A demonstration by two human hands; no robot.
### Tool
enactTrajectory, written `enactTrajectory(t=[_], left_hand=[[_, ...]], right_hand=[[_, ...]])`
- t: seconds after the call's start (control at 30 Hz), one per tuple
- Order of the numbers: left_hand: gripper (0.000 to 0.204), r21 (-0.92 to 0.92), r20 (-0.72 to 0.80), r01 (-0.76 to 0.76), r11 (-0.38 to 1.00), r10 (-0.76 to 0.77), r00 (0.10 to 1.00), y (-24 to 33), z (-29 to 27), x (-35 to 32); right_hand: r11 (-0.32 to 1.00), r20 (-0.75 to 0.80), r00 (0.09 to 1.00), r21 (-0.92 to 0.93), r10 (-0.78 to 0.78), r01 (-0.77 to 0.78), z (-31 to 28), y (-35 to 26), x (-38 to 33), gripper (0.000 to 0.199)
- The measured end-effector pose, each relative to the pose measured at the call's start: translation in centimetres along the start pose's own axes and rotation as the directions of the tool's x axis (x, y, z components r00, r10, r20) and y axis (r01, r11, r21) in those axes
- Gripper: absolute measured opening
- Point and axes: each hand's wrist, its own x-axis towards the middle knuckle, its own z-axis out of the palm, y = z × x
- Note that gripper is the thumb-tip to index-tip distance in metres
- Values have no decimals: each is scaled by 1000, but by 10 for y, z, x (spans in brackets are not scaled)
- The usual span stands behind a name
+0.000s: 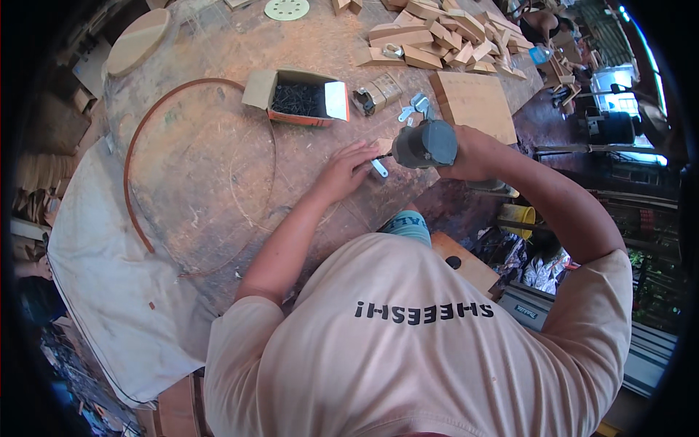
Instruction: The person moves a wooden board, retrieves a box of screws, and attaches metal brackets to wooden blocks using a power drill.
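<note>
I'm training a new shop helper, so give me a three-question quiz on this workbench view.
1. True or false: the right hand grips a grey power drill.
2. What does the open cardboard box hold? A) dark screws B) sanding discs C) paint tins
3. Fill in: the left hand presses a small piece down on the ______, at the drill's tip.

Key
1. True.
2. A: dark screws fill the box.
3. Workbench; wooden blocks are piled at its far edge.

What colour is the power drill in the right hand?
The power drill is dark grey-blue, seen best in the head view.
</note>
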Motion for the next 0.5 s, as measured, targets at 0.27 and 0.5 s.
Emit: enactTrajectory(t=[0.27,0.5], left_hand=[[43,45,29,-12,999,11,1000,4,-5,1],[43,30,31,19,999,-20,999,7,-5,1]], right_hand=[[994,7,998,-87,-64,64,0,4,4,45],[985,-26,990,-105,-142,138,0,1,4,38]])
